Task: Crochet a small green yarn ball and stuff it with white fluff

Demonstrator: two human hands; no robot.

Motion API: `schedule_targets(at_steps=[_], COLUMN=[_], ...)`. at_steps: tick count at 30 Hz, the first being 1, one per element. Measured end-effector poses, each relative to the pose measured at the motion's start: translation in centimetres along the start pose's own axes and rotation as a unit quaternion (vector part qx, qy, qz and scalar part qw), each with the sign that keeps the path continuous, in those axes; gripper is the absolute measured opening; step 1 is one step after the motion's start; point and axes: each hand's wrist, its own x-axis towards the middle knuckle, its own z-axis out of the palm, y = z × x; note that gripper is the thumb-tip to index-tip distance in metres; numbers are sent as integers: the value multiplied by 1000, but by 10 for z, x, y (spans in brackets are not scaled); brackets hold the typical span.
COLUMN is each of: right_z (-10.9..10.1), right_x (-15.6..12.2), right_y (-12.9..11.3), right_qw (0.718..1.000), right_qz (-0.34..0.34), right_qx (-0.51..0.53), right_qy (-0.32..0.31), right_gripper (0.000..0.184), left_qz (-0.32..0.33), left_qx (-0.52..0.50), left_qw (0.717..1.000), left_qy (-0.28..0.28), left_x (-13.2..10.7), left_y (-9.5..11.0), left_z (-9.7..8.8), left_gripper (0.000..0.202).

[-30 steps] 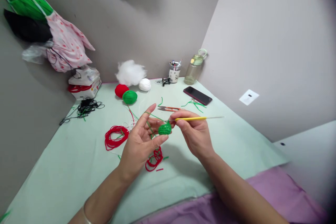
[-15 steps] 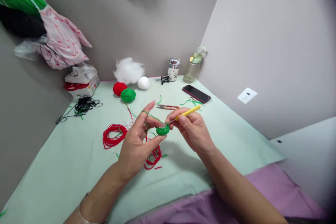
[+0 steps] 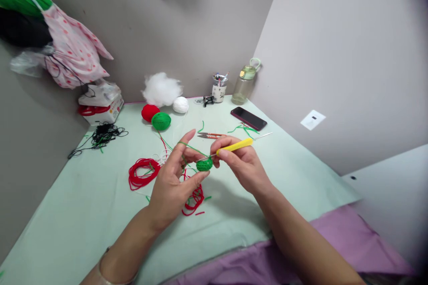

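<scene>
My left hand point(image 3: 174, 185) pinches a small green crocheted piece point(image 3: 204, 164) between thumb and fingers, with a strand of green yarn point(image 3: 192, 147) looped over its raised forefinger. My right hand point(image 3: 242, 164) grips a yellow-handled crochet hook point(image 3: 234, 146), and the metal tip points into the green piece. Both hands hover above the pale green table point(image 3: 83, 213). The strand runs back towards a green yarn ball point(image 3: 161, 120).
A red yarn ball point(image 3: 149, 111), a white ball point(image 3: 180, 104) and white stuffing point(image 3: 161, 89) sit at the back. Red yarn coils point(image 3: 142, 173), snips point(image 3: 211, 135), a phone point(image 3: 248, 118), a bottle point(image 3: 244, 81), a pen cup point(image 3: 219, 88) and black cord point(image 3: 103, 134) lie around.
The hook has swung from pointing level to the right into a slant, its tip now pushed into the green piece. Both hands have drifted slightly left.
</scene>
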Motion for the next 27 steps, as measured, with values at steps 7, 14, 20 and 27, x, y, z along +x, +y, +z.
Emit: schedule_targets(at_steps=[7,14,20,27], right_z=[2,2,-2,-2], right_x=[-2,2,0,-5], right_y=[4,0,-1,-14], right_qw=[999,995,999,983], right_qz=[-41,9,-17,-102], right_qx=[18,99,24,-155], right_qy=[7,20,17,4], right_gripper=[14,19,20,19], left_qz=[4,2,7,-9], left_qx=[-9,1,6,33], left_qw=[1000,1000,999,999], left_qy=[-9,-28,-34,-24], left_x=[2,2,3,4], left_y=[1,-1,0,0], left_z=[-2,-4,-5,-4], left_gripper=[72,67,66,60])
